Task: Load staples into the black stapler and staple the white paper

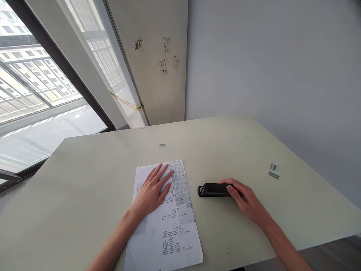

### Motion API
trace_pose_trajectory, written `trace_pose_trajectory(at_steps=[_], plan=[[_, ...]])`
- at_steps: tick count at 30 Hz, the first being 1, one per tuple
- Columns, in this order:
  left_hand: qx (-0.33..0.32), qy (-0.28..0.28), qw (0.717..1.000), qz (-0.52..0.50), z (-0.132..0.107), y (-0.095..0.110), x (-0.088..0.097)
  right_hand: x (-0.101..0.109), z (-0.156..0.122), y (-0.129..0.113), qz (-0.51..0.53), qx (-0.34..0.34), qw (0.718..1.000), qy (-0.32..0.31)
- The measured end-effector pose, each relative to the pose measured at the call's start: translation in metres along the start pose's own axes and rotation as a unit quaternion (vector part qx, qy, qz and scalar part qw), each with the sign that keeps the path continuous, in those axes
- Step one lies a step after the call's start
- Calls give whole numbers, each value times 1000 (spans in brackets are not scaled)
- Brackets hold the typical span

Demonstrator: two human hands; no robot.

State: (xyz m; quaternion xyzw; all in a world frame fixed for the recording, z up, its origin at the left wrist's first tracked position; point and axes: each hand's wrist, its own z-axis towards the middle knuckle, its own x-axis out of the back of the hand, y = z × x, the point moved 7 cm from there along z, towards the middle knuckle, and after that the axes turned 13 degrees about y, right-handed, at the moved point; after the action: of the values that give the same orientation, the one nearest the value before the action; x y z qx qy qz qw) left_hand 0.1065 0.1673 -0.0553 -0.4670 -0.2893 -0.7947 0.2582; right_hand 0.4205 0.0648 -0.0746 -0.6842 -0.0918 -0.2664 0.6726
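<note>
A printed sheet of paper point(169, 222) lies on the pale table point(84, 180) in front of me. My left hand point(153, 188) rests flat on its upper part, fingers stretched out and slightly apart. To the right of the paper a black stapler point(211, 189) lies on the table, its nose pointing left. My right hand point(244, 195) is wrapped over the stapler's rear end, fingers curled around it.
Small strips of staples lie on the table: one point(161, 145) beyond the paper, two point(273, 171) at the right. A grey wall stands behind the table. A large window point(36, 94) is at the left, a stained panel point(158, 60) at the back.
</note>
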Motion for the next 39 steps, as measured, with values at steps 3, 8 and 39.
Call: trace_pose_trajectory(at_steps=[3,8,39], plan=[[-3,-3,1000,0,0,0,-1,3,1,-1,17,-7,1000,19],[-9,-2,1000,-5,1,0,-1,5,1,3,52,-35,996,64],[-36,-4,997,-61,8,35,19,11,1,6,78,-45,990,110]])
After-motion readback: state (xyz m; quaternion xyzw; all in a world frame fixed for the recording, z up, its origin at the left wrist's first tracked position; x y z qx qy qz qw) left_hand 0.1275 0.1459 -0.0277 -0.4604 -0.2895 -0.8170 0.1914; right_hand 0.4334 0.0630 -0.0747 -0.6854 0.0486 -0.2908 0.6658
